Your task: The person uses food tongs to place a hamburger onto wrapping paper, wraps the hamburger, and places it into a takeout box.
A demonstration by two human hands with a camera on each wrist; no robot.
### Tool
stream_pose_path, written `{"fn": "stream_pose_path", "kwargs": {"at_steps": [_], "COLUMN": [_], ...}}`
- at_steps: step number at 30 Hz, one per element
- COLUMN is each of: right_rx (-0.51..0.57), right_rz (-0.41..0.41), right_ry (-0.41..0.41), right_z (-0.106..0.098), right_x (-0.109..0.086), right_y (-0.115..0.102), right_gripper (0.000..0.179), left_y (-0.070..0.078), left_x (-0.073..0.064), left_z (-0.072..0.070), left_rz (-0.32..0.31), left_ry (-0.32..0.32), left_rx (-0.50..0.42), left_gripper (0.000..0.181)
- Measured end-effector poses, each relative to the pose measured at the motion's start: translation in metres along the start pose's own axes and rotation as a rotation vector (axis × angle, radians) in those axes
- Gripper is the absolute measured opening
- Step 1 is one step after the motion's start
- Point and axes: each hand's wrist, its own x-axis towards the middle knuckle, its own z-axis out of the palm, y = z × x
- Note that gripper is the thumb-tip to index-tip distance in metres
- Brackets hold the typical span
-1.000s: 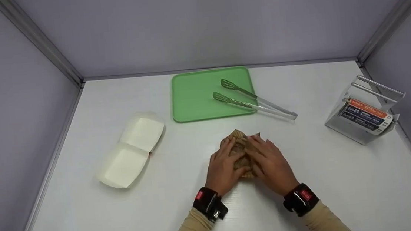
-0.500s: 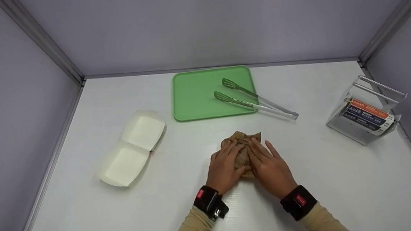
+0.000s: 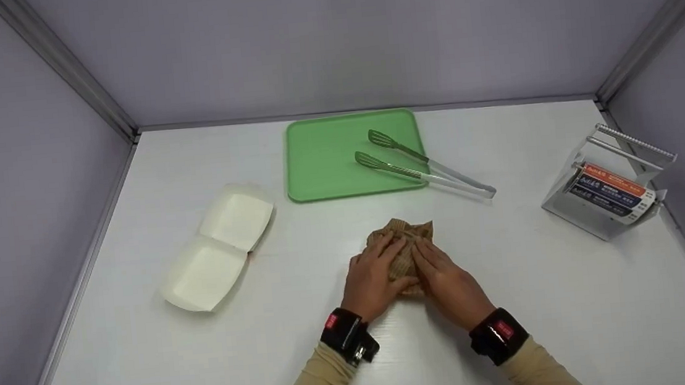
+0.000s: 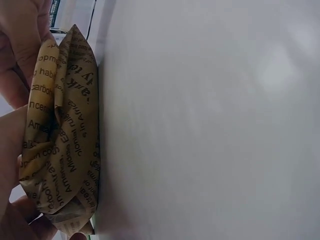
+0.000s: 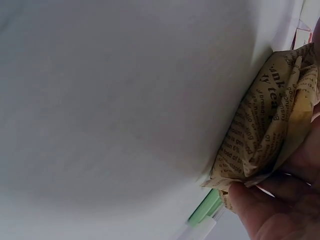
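A package wrapped in brown printed paper (image 3: 403, 266) lies on the white table between the two hands, its paper folded and crumpled. In the head view the left hand (image 3: 370, 282) holds it from the left, thumb toward the near edge and fingers bent over the top. From the right, the right hand (image 3: 453, 285) presses its fairly straight, close-set fingers on the paper. Folded layers of the paper (image 4: 70, 135) show in the left wrist view. The right wrist view shows a fingertip at the lower end of the paper (image 5: 265, 120). Whatever is inside the wrap is hidden.
An open white clamshell box (image 3: 204, 276) lies on the left of the table (image 3: 258, 367). Tongs (image 3: 453, 181) rest partly on a green tray (image 3: 321, 163) at the back. A metal rack (image 3: 574, 212) with printed packets (image 3: 612, 190) stands at the right.
The right hand has shifted slightly on the paper and its spread fingers have drawn together. The paper's top right corner now shows more. The left hand has stayed nearly in place.
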Motion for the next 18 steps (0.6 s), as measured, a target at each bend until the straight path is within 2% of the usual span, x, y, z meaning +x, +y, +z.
{"fn": "stream_pose_path", "kwargs": {"at_steps": [5, 13, 18], "right_rx": [0.006, 0.025, 0.023], "right_rz": [-0.002, 0.020, 0.014], "right_ry": [-0.009, -0.021, -0.013], "right_z": [0.0004, -0.0014, -0.0020], "right_x": [0.0002, 0.0023, 0.0022], "right_y": [0.0016, 0.0027, 0.0028], "right_gripper": [0.060, 0.049, 0.050], "left_y": [-0.0014, -0.0041, -0.0049], "left_x": [0.0014, 0.0032, 0.0036], "left_z": [0.0011, 0.0023, 0.0022], "left_rz": [0.007, -0.001, 0.023], "left_ry": [0.000, 0.002, 0.034], "left_rx": [-0.017, -0.113, -0.143], "left_gripper": [0.080, 0.084, 0.084]}}
